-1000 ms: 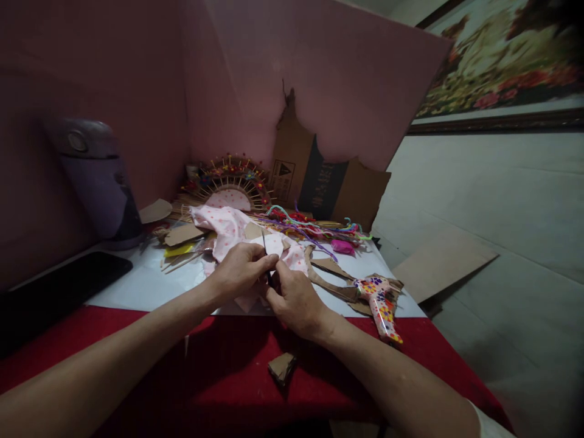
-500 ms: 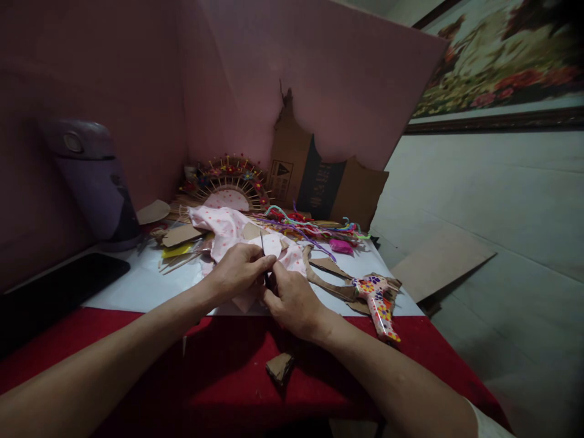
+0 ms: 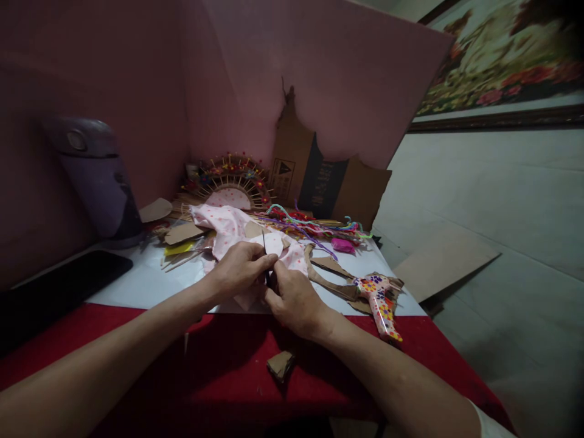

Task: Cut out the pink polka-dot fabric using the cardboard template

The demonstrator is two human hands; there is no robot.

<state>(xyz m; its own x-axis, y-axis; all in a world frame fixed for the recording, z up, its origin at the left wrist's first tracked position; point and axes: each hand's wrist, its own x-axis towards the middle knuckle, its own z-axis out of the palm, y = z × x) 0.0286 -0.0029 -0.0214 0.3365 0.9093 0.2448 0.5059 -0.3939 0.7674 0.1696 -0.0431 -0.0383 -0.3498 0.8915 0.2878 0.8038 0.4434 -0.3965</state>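
My right hand [image 3: 295, 301] is closed around the dark handles of a pair of scissors [image 3: 264, 241], whose thin blade points up and away from me. My left hand [image 3: 239, 266] pinches pink polka-dot fabric [image 3: 223, 224] right beside the blade, its thumb close to my right fingers. Just past the fingertips, a pale rounded piece [image 3: 274, 244] lies against the blade. The cloth spreads over the white tabletop behind and beneath both hands. My fingers hide most of the scissor handles and the edge of cloth in my grip.
A flowered glue gun [image 3: 379, 304] rests on cardboard scraps at right. Behind are colourful pipe cleaners [image 3: 310, 225], a semicircular stick craft [image 3: 232, 182] and upright cardboard [image 3: 328, 182]. A purple bottle [image 3: 98, 182] and black phone [image 3: 68, 286] stand left. One cardboard scrap [image 3: 280, 364] lies on red cloth.
The view has shifted very slightly. Both hands keep the same hold on the scissors and fabric, with hardly any visible movement.
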